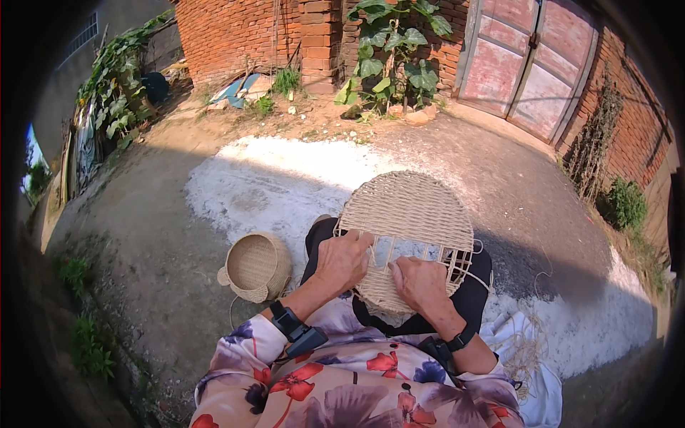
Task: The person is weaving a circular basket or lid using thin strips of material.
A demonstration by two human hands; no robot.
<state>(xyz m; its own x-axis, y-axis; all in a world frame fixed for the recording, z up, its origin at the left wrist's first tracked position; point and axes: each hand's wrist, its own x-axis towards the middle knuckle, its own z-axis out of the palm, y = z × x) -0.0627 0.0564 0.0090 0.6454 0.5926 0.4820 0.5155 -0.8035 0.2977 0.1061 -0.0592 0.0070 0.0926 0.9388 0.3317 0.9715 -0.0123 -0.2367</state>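
Note:
Across my lap lies a rounded, straw-coloured woven basket piece [407,207]. Its far part is tightly woven, and a gap crossed by bare upright strands separates it from a smaller woven part nearest me. My left hand [344,260] grips the piece at the gap's left end, fingers curled over the edge of the far weave. Closed at the near edge of the gap, my right hand [421,284] grips the piece with its thumb on top; its fingertips are partly hidden. A loose cord [477,277] loops out at the right side.
A small round woven basket [258,265] sits on the ground to my left. At lower right, loose straw cord [524,349] lies on white cloth [544,396]. White powdery material [285,171] covers ground ahead. Beyond are a brick wall [235,36], leafy plants [392,53] and red metal doors [528,64].

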